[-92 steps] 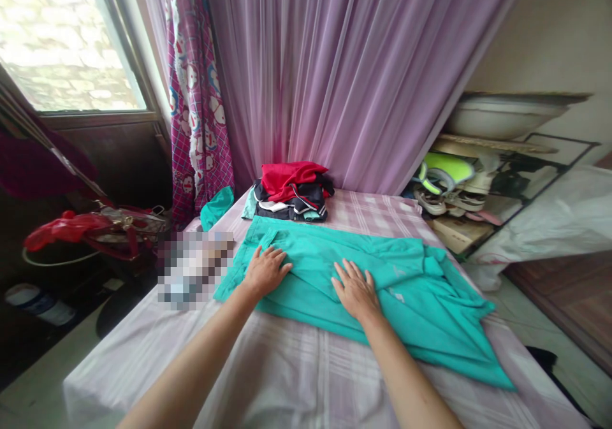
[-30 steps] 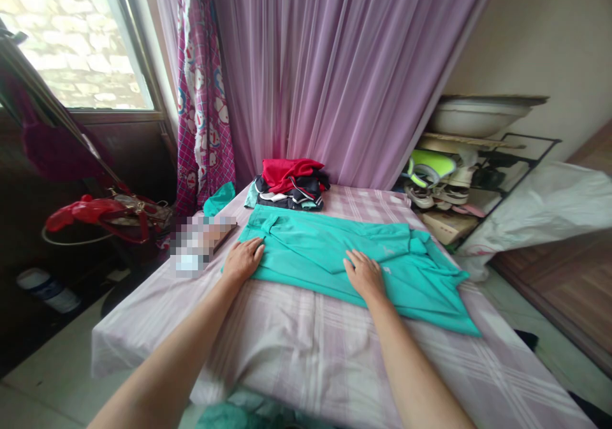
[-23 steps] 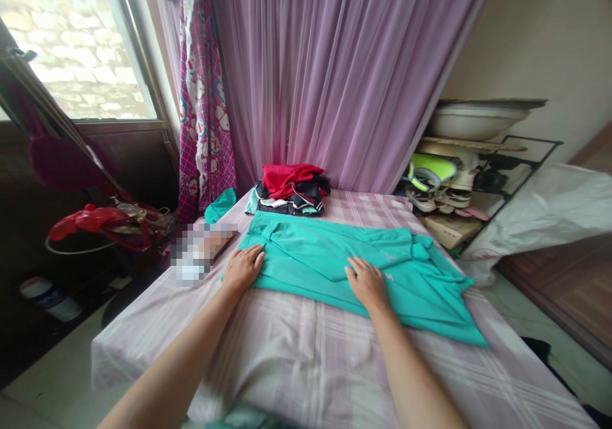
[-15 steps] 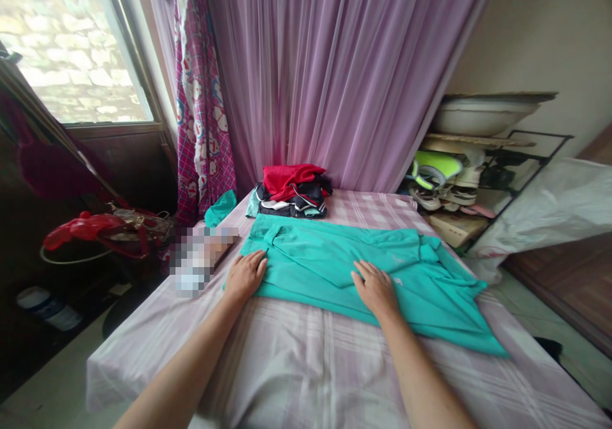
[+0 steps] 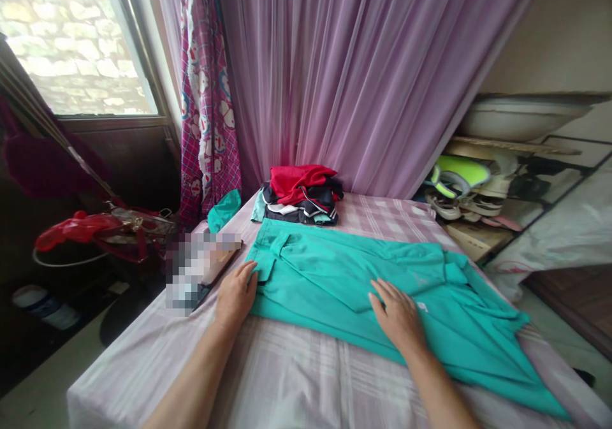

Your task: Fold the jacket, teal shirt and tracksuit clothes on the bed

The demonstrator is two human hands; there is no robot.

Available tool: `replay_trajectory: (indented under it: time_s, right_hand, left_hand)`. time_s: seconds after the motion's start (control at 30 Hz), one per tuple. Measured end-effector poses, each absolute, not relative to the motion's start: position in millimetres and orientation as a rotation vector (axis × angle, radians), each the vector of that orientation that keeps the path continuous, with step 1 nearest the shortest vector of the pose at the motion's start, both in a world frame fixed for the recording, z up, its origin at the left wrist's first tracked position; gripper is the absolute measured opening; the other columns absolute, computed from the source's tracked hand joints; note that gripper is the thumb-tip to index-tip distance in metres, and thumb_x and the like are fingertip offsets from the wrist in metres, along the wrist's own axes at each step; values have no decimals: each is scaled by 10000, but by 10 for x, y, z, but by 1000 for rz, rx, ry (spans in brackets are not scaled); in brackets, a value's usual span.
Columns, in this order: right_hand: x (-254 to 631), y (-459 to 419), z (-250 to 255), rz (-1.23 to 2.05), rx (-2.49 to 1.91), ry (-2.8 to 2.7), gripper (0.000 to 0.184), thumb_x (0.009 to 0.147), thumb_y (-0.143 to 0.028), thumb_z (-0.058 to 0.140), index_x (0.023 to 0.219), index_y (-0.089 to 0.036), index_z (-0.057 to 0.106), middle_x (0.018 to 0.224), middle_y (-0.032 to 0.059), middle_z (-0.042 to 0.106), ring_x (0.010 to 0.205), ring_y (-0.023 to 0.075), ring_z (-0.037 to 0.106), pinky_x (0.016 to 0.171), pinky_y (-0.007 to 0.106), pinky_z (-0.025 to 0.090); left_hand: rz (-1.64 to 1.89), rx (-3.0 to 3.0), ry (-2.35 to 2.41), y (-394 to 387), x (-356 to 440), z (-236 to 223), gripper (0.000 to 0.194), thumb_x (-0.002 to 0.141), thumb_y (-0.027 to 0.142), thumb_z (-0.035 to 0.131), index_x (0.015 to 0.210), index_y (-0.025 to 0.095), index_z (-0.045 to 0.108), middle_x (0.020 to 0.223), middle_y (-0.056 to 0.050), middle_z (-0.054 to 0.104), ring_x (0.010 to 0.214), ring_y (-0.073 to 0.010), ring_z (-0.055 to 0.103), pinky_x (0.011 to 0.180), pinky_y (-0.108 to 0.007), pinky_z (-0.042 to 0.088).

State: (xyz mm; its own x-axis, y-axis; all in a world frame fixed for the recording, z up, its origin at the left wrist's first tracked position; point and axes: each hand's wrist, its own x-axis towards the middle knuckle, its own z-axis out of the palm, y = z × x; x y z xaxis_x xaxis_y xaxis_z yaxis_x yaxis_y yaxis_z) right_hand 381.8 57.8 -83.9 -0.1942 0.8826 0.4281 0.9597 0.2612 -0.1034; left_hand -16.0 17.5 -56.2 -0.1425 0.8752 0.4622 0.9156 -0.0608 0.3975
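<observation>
A teal green garment [image 5: 335,269] lies spread across a table covered with a pink checked cloth [image 5: 296,371]. My left hand [image 5: 235,294] rests flat at the garment's near left corner, fingers together and stretched out. Further right, my right hand [image 5: 398,314] lies palm down on the fabric with its fingers spread. Neither hand holds anything. The garment's right part is rumpled and reaches toward the table's right edge.
A pile of red and black folded clothes [image 5: 301,193] sits at the table's far end before a purple curtain [image 5: 363,72]. A blurred object [image 5: 198,266] lies left of my left hand. A shoe rack [image 5: 482,187] stands right, a red bag [image 5: 90,228] left.
Both hands have slid along the garment: the left from its top to the near left corner, the right further right. The cloth lies flatter than three seconds ago.
</observation>
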Motion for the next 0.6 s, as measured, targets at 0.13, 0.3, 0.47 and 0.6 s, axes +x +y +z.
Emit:
replay_trajectory:
  time_s: [0.13, 0.3, 0.47, 0.6]
  right_hand:
    - [3677, 746, -559, -267, -1725, -2180, 387, 930, -309, 430, 1160, -232, 731, 1273, 106, 684, 1180, 276, 610, 1003, 460, 454]
    - [2966, 1256, 99, -158, -1565, -2329, 360, 932, -248, 454, 1161, -229, 732, 1260, 81, 691, 1148, 229, 617, 992, 363, 456]
    - [1985, 1826, 357, 45, -1393, -2514, 349, 920, -256, 499, 1189, -234, 721, 1268, 51, 691, 1159, 216, 608, 1018, 321, 439]
    - [1405, 2201, 301, 228, -1491, -2557, 394, 933, -324, 495, 1286, -279, 663, 1353, 24, 644, 1249, 222, 565, 1051, 330, 415]
  left_hand:
    - [-906, -1987, -2230, 166, -258, -608, 377, 910, 296, 468, 1223, 179, 643, 1292, -103, 675, 1150, -240, 654, 1014, -370, 506]
    - [-736, -1933, -2301, 133, -269, -575, 411, 907, 324, 506, 1279, 179, 603, 1291, -122, 667, 1157, -257, 641, 1020, -385, 486]
    - [-482, -1835, -2426, 52, -223, -477, 476, 917, 360, 524, 1316, 106, 569, 1284, -181, 653, 1169, -298, 619, 1014, -405, 465]
    - [-338, -1775, -2567, 8, -193, -341, 434, 942, 377, 483, 1261, 107, 600, 1197, -178, 680, 1105, -294, 644, 967, -394, 473]
